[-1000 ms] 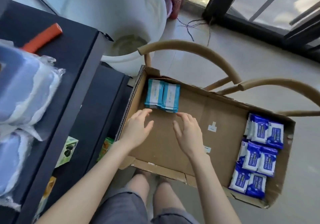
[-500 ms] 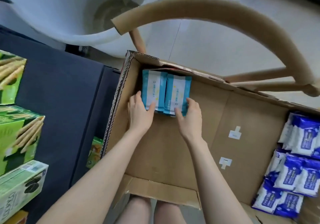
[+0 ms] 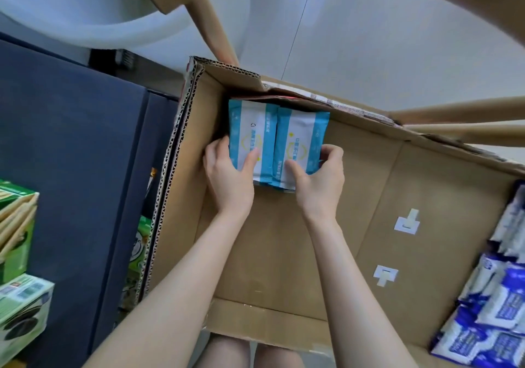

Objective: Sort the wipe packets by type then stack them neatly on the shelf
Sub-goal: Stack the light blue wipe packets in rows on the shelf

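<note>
Both hands down inside the cardboard box (image 3: pixel 284 248), at its far-left corner. Two teal-and-white wipe packets (image 3: pixel 251 131) lay flat side by side, touching along their long edges and tucked against the box's far wall.

Left hand (image 3: pixel 227 174) gripped the left packet: thumb pressed on its top face, fingers (image 3: pixel 216 151) curled round its outer left edge. Right hand (image 3: pixel 319 175) gripped the right packet the same way, thumb on top and fingers (image 3: pixel 332 153) wrapped round the right edge. Whether more packets lay beneath the pair could not be told.

Blue-and-white wipe packets (image 3: pixel 497 310) were heaped well to the right of the right hand, at the box's other end. A dark shelf unit (image 3: pixel 71 154) stood left of the left hand, with green cartons (image 3: pixel 17 225) on it. Wooden chair rails (image 3: pixel 460 129) ran beyond the fingers.
</note>
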Demonstrator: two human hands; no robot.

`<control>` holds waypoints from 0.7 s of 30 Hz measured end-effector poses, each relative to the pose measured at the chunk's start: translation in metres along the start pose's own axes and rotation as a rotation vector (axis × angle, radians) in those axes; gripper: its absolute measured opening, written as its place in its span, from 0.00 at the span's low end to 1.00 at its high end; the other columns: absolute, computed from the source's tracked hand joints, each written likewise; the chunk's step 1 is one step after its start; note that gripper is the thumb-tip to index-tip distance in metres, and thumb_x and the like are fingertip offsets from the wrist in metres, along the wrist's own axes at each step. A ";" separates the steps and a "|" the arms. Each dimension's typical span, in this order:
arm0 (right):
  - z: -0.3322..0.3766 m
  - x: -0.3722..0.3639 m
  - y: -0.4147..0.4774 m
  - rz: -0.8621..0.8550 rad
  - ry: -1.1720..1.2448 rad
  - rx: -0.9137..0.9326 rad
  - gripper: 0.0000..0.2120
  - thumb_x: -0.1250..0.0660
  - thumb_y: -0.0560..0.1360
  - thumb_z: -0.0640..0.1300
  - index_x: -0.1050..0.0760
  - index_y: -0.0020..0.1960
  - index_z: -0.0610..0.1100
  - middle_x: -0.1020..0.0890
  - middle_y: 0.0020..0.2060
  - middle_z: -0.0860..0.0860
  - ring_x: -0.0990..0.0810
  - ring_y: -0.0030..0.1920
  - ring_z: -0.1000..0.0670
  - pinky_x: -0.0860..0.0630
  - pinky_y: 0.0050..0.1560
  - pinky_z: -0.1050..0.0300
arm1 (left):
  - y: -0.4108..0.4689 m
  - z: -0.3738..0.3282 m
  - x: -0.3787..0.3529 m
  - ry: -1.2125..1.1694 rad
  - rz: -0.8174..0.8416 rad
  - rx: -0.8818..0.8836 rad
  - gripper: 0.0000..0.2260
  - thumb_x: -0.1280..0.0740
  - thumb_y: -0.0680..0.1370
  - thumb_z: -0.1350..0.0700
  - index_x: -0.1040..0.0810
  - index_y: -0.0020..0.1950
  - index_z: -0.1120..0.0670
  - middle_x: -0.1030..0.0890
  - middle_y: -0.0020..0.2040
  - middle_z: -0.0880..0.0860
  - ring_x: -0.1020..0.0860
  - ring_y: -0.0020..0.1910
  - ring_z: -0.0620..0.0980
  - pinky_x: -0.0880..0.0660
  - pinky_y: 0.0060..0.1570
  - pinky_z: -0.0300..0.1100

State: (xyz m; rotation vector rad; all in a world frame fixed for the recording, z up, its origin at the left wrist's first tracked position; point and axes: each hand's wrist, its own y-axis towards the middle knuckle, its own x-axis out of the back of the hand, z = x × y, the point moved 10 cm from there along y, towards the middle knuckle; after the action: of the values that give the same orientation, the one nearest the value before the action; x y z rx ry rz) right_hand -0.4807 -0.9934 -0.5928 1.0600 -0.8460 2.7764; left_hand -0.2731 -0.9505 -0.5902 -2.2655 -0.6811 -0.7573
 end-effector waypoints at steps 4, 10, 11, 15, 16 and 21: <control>0.002 0.003 -0.004 0.034 0.113 -0.070 0.20 0.26 0.70 0.42 0.35 0.53 0.49 0.24 0.47 0.53 0.22 0.49 0.51 0.23 0.53 0.49 | -0.003 -0.006 0.008 -0.006 -0.036 0.008 0.18 0.27 0.72 0.55 0.25 0.57 0.60 0.27 0.57 0.55 0.28 0.57 0.53 0.37 0.51 0.31; 0.012 0.019 -0.015 0.092 0.171 -0.046 0.10 0.32 0.74 0.40 0.25 0.55 0.45 0.21 0.50 0.49 0.24 0.47 0.54 0.25 0.48 0.64 | -0.017 -0.015 0.022 -0.035 -0.031 -0.009 0.13 0.26 0.71 0.58 0.27 0.49 0.59 0.24 0.49 0.54 0.27 0.50 0.54 0.30 0.51 0.44; 0.012 0.024 -0.019 0.096 0.200 -0.050 0.08 0.32 0.75 0.41 0.25 0.54 0.45 0.21 0.49 0.49 0.23 0.47 0.54 0.25 0.47 0.63 | -0.022 -0.016 0.025 -0.066 -0.016 0.003 0.12 0.27 0.71 0.58 0.28 0.48 0.58 0.23 0.46 0.53 0.26 0.47 0.53 0.28 0.49 0.47; 0.013 0.050 -0.044 0.114 0.365 -0.083 0.02 0.35 0.77 0.41 0.25 0.49 0.44 0.21 0.42 0.52 0.24 0.39 0.56 0.27 0.39 0.64 | -0.049 -0.013 0.038 -0.231 0.107 0.101 0.16 0.28 0.73 0.61 0.30 0.54 0.50 0.23 0.46 0.45 0.23 0.48 0.48 0.24 0.48 0.39; 0.012 0.059 -0.052 0.116 0.397 -0.090 0.01 0.35 0.77 0.41 0.25 0.47 0.44 0.21 0.39 0.53 0.25 0.37 0.58 0.28 0.37 0.65 | -0.058 -0.013 0.041 -0.295 0.150 0.127 0.17 0.29 0.73 0.63 0.30 0.57 0.49 0.22 0.47 0.45 0.22 0.47 0.46 0.24 0.46 0.35; 0.000 0.101 -0.102 0.128 0.516 -0.176 0.02 0.35 0.76 0.38 0.26 0.44 0.43 0.22 0.37 0.52 0.26 0.36 0.57 0.29 0.36 0.65 | -0.114 -0.015 0.075 -0.489 0.194 0.145 0.10 0.33 0.75 0.67 0.27 0.46 0.51 0.20 0.45 0.47 0.22 0.41 0.40 0.25 0.43 0.32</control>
State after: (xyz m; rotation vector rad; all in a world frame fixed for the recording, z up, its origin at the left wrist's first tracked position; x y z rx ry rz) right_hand -0.5340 -0.9206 -0.4810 0.2458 -1.0732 2.7973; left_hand -0.2977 -0.8669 -0.4843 -2.3522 -0.6924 -0.0515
